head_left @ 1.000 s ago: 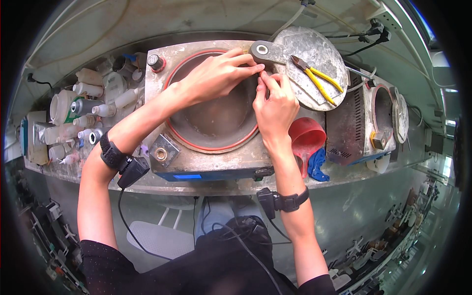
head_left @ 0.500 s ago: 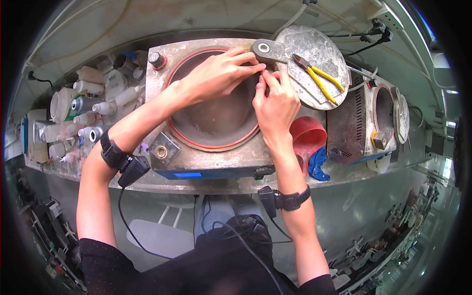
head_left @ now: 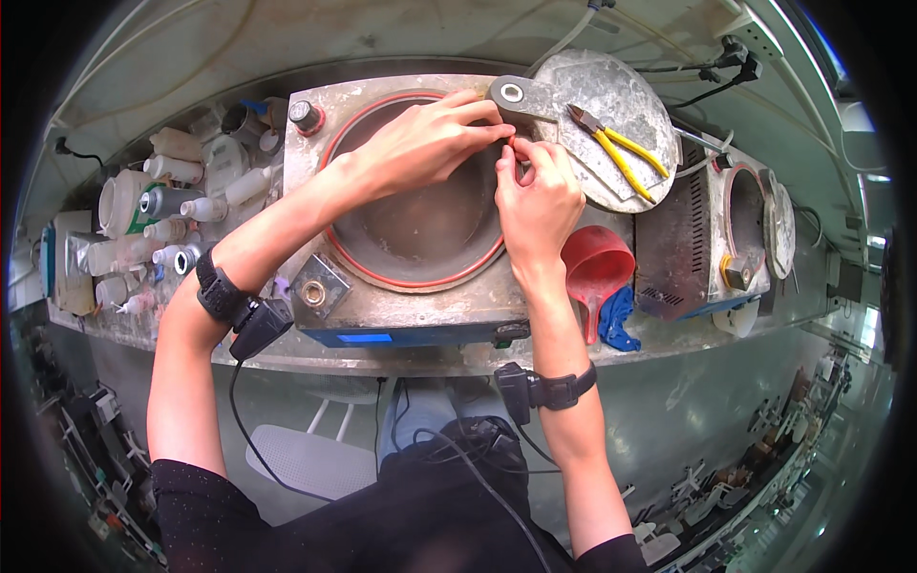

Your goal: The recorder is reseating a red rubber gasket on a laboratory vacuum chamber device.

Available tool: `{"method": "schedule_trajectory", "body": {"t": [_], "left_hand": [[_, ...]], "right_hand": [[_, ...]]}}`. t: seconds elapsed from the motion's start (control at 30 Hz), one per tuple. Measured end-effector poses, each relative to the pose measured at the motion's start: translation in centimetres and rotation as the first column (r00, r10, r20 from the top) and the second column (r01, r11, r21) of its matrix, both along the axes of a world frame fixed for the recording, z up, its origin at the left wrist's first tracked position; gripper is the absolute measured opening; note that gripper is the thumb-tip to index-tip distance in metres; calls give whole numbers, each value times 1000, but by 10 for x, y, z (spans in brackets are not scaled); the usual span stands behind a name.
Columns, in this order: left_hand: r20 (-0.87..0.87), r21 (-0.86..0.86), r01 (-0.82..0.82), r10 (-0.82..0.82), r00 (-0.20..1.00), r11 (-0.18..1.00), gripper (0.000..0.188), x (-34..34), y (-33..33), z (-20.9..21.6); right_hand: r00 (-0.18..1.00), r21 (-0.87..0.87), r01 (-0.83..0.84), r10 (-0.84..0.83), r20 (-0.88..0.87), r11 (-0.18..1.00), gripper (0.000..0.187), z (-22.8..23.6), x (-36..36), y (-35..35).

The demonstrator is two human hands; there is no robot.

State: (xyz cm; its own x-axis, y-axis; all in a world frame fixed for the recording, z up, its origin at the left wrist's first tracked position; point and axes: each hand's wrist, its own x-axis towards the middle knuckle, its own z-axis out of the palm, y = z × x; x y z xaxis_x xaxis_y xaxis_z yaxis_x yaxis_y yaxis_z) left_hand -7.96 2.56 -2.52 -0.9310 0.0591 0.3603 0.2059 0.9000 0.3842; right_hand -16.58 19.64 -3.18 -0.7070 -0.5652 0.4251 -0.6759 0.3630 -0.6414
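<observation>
A red sealing ring point(head_left: 420, 286) lines the rim of the round, deep chamber point(head_left: 411, 224) in a dusty metal machine. At the far right of this rim my hands meet, their fingertips nearly touching. My left hand point(head_left: 430, 143) reaches across the opening, its fingers closed together on the ring. Just right of it, my right hand point(head_left: 541, 196) pinches the ring between thumb and curled fingers, a bit of red showing at the tips. My fingers hide that stretch of ring. Close beyond them is the dark hinge arm point(head_left: 523, 97) of the round lid point(head_left: 597, 81), which is swung open.
Yellow-handled cutting pliers point(head_left: 621, 158) lie on the lid. A red plastic scoop point(head_left: 599, 263) and a crumpled blue cloth-like item point(head_left: 619, 322) are right of the machine. Further right stands a second machine point(head_left: 671, 234). Several bottles point(head_left: 177, 202) crowd the bench's left side.
My right hand has shifted very slightly at the rim, and its forearm has moved a little to the left. My left hand stays almost where it was.
</observation>
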Motion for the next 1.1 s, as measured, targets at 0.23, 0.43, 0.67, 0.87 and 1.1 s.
{"method": "schedule_trajectory", "body": {"t": [0.23,0.43,0.67,0.87,1.1], "left_hand": [[-50,-77,18,-22,999,997,53,2,1,-2],[-45,-93,6,-10,999,996,55,7,2,-5],[36,-201,34,-27,999,979,60,10,6,5],[105,-184,-20,40,994,983,65,12,15,3],[66,-215,-59,75,995,975,67,16,21,-3]], "right_hand": [[999,-46,-43,42,-14,998,13,-8,-5,5],[995,-57,-51,56,81,997,17,-7,6,15],[996,54,-92,92,-3,994,25,2,10,23],[993,76,-117,119,-21,990,28,1,9,25],[988,135,-133,142,-63,982,27,4,13,30]]}}
